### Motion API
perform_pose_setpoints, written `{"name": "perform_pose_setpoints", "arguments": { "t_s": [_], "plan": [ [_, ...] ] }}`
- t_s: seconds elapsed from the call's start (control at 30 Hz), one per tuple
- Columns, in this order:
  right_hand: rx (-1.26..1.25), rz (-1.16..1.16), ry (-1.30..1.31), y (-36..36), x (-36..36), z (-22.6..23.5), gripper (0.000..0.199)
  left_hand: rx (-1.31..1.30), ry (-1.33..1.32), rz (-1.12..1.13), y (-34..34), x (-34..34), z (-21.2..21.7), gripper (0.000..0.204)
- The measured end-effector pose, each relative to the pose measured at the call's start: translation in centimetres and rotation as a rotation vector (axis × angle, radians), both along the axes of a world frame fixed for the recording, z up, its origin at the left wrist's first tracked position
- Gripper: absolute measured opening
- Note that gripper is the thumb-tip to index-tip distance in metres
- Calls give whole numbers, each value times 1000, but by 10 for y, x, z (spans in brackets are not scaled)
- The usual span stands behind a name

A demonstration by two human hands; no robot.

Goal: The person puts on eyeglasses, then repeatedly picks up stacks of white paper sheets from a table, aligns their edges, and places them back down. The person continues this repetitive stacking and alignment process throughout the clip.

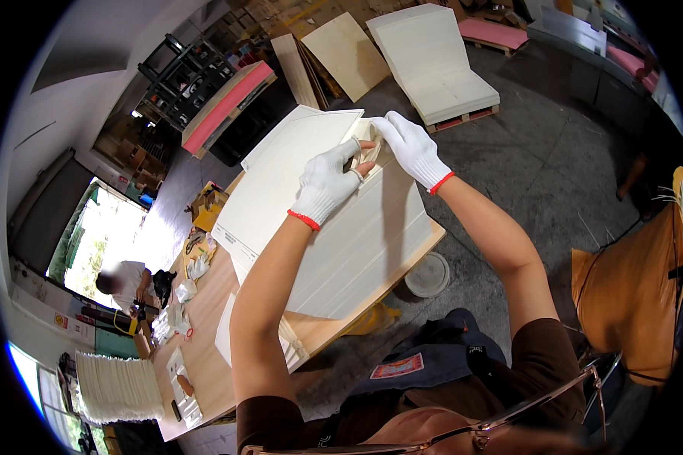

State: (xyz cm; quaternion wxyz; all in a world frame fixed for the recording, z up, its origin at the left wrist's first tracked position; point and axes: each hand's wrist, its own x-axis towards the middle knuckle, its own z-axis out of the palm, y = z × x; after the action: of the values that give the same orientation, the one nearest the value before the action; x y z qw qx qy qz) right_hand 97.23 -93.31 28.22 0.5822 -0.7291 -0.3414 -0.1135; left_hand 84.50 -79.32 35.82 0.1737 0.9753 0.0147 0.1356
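Observation:
A tall stack of large white sheets [357, 250] stands on a wooden table, and its top sheets [281, 178] lie skewed to the left. Across the right edge of these top sheets rests my left hand [330, 180], in a white knitted glove with a red cuff. Its thumb and a finger show bare tips and are spread apart beside a narrow cream gap at the edge. My right hand [412, 150], gloved the same way, has its fingers bent over the far right corner of the stack. What lies under those fingertips is partly hidden.
On the wooden table [197, 303] lie plastic bags and small items. Beyond stand a pallet of white sheets [451, 91], leaning wooden boards [345, 57] and a pink-edged stack [228, 110]. A lidded bucket [427, 274] is below the table edge. Another person [125, 284] works at left.

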Motion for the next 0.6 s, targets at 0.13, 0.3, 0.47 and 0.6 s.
{"name": "perform_pose_setpoints", "arguments": {
  "t_s": [0.13, 0.3, 0.47, 0.6],
  "plan": [
    [-4, 18, 92, -2, 1, 2, 46, -75, 84, 25, -6, -2, 9, 37],
    [-109, -178, -39, -16, -13, 24, 48, 46, -94, -10, -9, -9, -4, 43],
    [786, 487, 1074, -12, -25, 40, 52, 53, -151, 67, -9, -7, -6, 53],
    [636, 676, 1230, 14, -57, 42, 41, -162, -526, 13, -22, -42, -24, 50]
  ]
}}
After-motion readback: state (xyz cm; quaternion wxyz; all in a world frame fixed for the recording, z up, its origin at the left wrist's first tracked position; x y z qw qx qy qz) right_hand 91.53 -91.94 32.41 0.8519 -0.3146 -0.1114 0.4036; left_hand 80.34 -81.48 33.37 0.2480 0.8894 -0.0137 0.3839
